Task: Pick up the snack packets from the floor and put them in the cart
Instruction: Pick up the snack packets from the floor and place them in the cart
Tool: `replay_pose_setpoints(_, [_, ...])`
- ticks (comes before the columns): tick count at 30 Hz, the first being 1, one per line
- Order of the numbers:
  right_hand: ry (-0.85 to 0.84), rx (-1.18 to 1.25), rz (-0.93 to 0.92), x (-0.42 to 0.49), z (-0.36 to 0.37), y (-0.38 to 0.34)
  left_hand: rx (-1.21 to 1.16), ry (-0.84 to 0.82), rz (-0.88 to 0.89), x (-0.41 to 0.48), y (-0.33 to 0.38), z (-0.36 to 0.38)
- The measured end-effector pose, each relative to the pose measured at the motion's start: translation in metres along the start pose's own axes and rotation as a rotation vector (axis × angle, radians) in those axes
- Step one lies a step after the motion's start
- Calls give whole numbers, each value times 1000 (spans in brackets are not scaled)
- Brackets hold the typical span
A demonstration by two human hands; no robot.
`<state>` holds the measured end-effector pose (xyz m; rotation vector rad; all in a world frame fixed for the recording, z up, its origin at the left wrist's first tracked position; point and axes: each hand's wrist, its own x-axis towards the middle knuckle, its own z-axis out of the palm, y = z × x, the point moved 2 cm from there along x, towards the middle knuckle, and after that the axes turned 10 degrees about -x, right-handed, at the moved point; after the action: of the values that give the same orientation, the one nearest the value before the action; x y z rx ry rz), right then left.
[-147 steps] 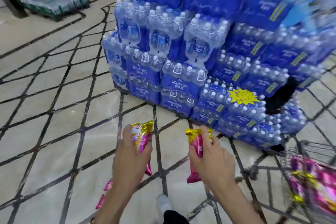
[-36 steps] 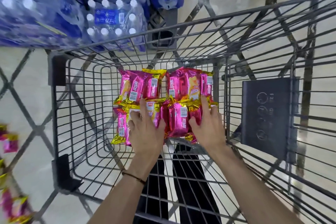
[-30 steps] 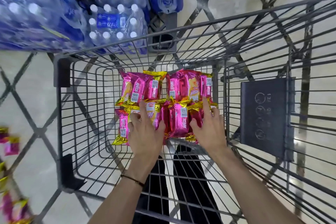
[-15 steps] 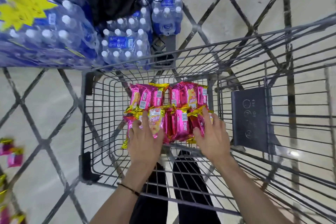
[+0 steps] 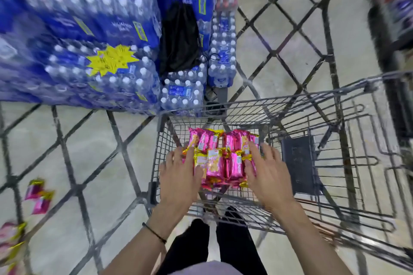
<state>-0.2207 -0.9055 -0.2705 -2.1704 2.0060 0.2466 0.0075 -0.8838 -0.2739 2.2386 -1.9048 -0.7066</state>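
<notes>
Several pink and yellow snack packets (image 5: 223, 156) lie in two rows on the floor of the wire cart (image 5: 312, 100). My left hand (image 5: 178, 176) rests flat, fingers straight, on the left end of the near row. On the right end lies my right hand (image 5: 266, 176), also with straight fingers. Neither hand grips a packet. More of the same packets (image 5: 39, 195) lie on the tiled floor at the far left, and another blurred group of packets (image 5: 10, 243) sits at the lower left edge.
A tall stack of blue bottled-water packs (image 5: 89, 40) stands just beyond the cart's front, with a black bag (image 5: 178, 35) draped on it. The cart's grey child-seat flap (image 5: 299, 163) is right of the packets. A dark shelf unit (image 5: 393, 18) is at the upper right.
Earlier I held one packet in each hand over the floor; both now lie in the cart. In the last second my hands stayed on the packets while the view pulled back.
</notes>
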Motion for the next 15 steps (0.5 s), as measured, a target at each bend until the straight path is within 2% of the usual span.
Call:
replay_pose_setpoints(7, [139,-58,-149,-22,-61,-57,-57,200,9,-43,-20,-76])
replay_pose_setpoints(15, [167,-128,-497,-43,-92,-145,-59,383,-217,-111,-69,-118])
